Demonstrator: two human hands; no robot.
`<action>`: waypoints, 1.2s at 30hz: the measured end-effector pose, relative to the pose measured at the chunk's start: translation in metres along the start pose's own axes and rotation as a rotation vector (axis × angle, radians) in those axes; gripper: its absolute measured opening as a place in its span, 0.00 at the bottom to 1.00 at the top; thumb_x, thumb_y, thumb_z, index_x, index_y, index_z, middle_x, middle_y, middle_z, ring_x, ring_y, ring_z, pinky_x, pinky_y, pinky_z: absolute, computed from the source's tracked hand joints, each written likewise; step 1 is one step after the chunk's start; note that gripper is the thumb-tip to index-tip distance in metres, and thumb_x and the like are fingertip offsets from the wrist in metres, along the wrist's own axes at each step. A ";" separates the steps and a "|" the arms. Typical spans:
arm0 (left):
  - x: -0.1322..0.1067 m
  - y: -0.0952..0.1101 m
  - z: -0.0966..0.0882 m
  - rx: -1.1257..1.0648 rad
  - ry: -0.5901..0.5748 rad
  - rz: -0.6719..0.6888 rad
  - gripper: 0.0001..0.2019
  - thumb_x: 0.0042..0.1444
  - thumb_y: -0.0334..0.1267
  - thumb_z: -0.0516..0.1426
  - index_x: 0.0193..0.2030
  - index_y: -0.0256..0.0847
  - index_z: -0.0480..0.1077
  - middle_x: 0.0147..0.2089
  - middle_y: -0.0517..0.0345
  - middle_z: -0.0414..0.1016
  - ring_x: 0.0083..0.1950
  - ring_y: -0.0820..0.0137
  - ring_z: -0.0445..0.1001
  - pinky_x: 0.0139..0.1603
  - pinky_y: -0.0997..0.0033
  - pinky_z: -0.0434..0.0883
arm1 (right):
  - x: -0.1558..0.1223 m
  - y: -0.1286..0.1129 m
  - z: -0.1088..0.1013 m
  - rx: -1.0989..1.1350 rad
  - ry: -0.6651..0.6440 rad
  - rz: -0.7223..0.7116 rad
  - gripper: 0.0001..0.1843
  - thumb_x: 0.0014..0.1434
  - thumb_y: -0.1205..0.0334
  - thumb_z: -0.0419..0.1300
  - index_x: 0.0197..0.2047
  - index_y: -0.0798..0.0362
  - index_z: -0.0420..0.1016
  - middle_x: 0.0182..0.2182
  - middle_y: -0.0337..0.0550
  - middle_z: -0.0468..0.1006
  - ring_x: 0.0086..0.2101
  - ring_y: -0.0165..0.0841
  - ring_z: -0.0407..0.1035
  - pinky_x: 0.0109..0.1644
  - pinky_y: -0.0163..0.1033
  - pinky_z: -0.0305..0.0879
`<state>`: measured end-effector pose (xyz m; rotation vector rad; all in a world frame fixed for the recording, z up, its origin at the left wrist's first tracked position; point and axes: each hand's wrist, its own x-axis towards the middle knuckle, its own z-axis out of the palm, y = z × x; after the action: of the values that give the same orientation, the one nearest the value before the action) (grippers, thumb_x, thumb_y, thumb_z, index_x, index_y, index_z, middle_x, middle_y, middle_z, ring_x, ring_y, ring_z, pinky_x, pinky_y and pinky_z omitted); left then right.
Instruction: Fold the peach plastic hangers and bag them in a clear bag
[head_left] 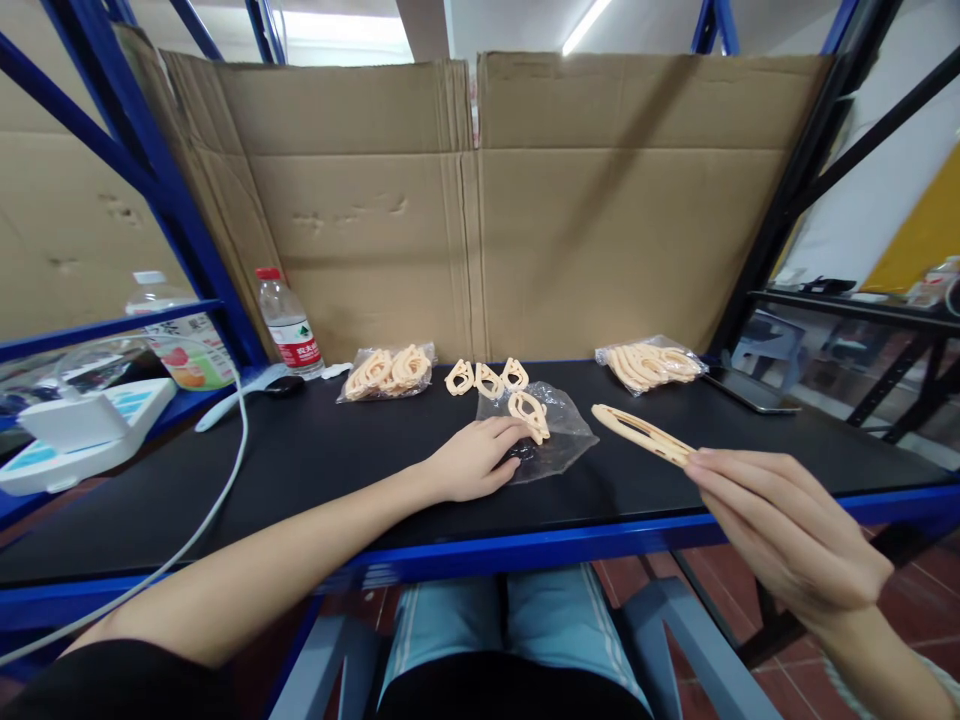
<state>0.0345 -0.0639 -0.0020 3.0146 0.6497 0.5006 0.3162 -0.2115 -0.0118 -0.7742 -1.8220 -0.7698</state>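
Note:
My right hand [795, 520] is raised at the right, over the front edge of the table. Its fingertips pinch one end of a cream plastic clip [641, 432], a long looped piece that points left. On the table, my left hand [480, 458] lies with its fingers stretched and the thumb apart. Its fingertips touch a clear plastic bag [566, 450] and the lower end of a cream looped piece [529, 412] lying on it. Just behind the bag, three similar cream pieces [489, 380] lie in a row.
Filled clear packs stand at the back left [390, 372] and back right [651, 364]. A red-capped water bottle [289, 325], a power strip [82, 430] and a white cable [238, 440] are at the left. Cardboard panels [360, 210] wall the back. A dark flat device [754, 388] lies at the right.

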 end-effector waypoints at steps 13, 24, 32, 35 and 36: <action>-0.001 -0.001 0.007 -0.018 0.149 -0.052 0.29 0.54 0.33 0.53 0.63 0.38 0.52 0.64 0.44 0.60 0.65 0.60 0.59 0.63 0.56 0.62 | 0.039 -0.036 0.047 0.097 -0.304 -0.329 0.12 0.61 0.75 0.51 0.44 0.65 0.74 0.35 0.55 0.78 0.42 0.41 0.71 0.38 0.43 0.74; -0.001 -0.005 0.006 -0.054 0.199 0.020 0.39 0.47 0.29 0.55 0.67 0.37 0.44 0.68 0.41 0.51 0.69 0.58 0.51 0.66 0.50 0.58 | 0.058 -0.045 0.049 0.008 -0.238 -0.487 0.13 0.60 0.76 0.51 0.39 0.67 0.76 0.34 0.56 0.79 0.40 0.42 0.72 0.39 0.43 0.73; -0.002 -0.005 0.007 -0.039 0.224 0.009 0.40 0.48 0.32 0.56 0.67 0.35 0.44 0.68 0.40 0.49 0.69 0.57 0.49 0.67 0.52 0.56 | 0.065 -0.036 0.080 -0.119 -0.249 -0.511 0.11 0.59 0.77 0.53 0.33 0.63 0.76 0.30 0.51 0.77 0.34 0.37 0.71 0.34 0.40 0.73; -0.002 -0.005 0.008 -0.032 0.233 0.020 0.39 0.49 0.33 0.55 0.67 0.35 0.43 0.68 0.40 0.50 0.69 0.57 0.50 0.66 0.51 0.57 | 0.066 -0.034 0.103 -0.141 -0.280 -0.532 0.12 0.59 0.77 0.52 0.30 0.63 0.76 0.28 0.51 0.76 0.33 0.36 0.70 0.32 0.40 0.72; -0.002 -0.005 0.007 -0.030 0.235 0.021 0.39 0.49 0.33 0.55 0.67 0.36 0.42 0.68 0.40 0.51 0.69 0.57 0.50 0.65 0.51 0.58 | 0.067 -0.034 0.107 -0.147 -0.285 -0.534 0.13 0.59 0.77 0.52 0.29 0.63 0.75 0.28 0.51 0.76 0.33 0.36 0.70 0.32 0.40 0.72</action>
<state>0.0328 -0.0597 -0.0100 2.9627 0.6128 0.8671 0.2115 -0.1369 0.0100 -0.5053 -2.2902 -1.1927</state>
